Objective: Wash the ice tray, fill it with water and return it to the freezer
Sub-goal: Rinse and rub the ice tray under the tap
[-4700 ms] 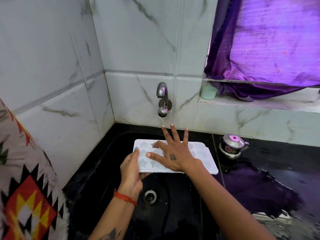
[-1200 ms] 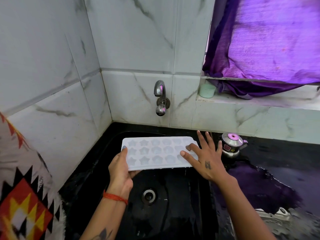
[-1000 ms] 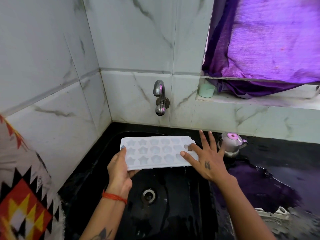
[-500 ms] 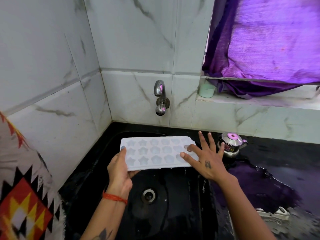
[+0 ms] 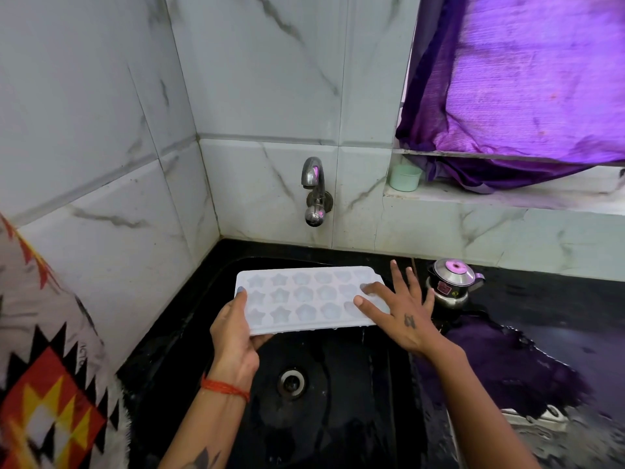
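A white ice tray (image 5: 304,299) with star and round moulds hangs level over the black sink (image 5: 338,401). My left hand (image 5: 235,333) grips its left end, thumb on top and fingers underneath. My right hand (image 5: 399,313) lies flat with spread fingers on the tray's right end, thumb and forefinger pressing on the moulds. The chrome tap (image 5: 314,194) sticks out of the tiled wall above the tray; no water runs from it. Drops hang from the tray's front edge.
The sink drain (image 5: 291,382) lies below the tray. A small steel pot with a lid (image 5: 451,282) stands on the wet black counter (image 5: 541,333) to the right. A green cup (image 5: 404,177) sits on the ledge under a purple curtain (image 5: 527,89). A patterned cloth (image 5: 44,384) hangs at left.
Since 4.7 s ago the tray has shifted left and my right hand has slid from its middle to its right end. Over the last second nothing has visibly moved.
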Demonstrator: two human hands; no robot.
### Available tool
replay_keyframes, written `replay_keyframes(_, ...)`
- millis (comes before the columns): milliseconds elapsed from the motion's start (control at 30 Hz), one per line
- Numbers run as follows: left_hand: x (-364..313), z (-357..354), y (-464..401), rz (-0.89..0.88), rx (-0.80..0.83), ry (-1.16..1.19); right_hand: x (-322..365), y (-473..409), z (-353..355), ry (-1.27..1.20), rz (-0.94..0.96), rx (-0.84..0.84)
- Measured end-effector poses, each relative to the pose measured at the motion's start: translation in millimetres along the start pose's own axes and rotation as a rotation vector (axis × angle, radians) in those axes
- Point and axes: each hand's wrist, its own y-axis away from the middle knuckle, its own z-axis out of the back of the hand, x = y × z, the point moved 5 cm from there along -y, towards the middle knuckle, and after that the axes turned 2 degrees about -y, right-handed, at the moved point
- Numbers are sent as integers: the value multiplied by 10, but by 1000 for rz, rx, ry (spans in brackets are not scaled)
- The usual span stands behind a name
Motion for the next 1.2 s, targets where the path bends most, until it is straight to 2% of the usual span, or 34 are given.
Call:
replay_keyframes(367, 12, 0, 17, 2, -7, -4, -41, -20, 28, 190, 19, -55)
replay_keyframes(567, 9, -13, 17, -6, -6, -8, 98, 17, 74, 31, 106, -131)
replay_keyframes(800, 24, -18, 10, 3, 3, -16, 267, 0, -21, 184, 168, -57)
replay_keyframes(933, 12, -28, 12, 2, 6, -8, 272, -2, -25, 178, 147, -22)
replay_keyframes(1200, 20, -41, 16, 5, 13, -12, 260, 11, 13, 310, 117, -41)
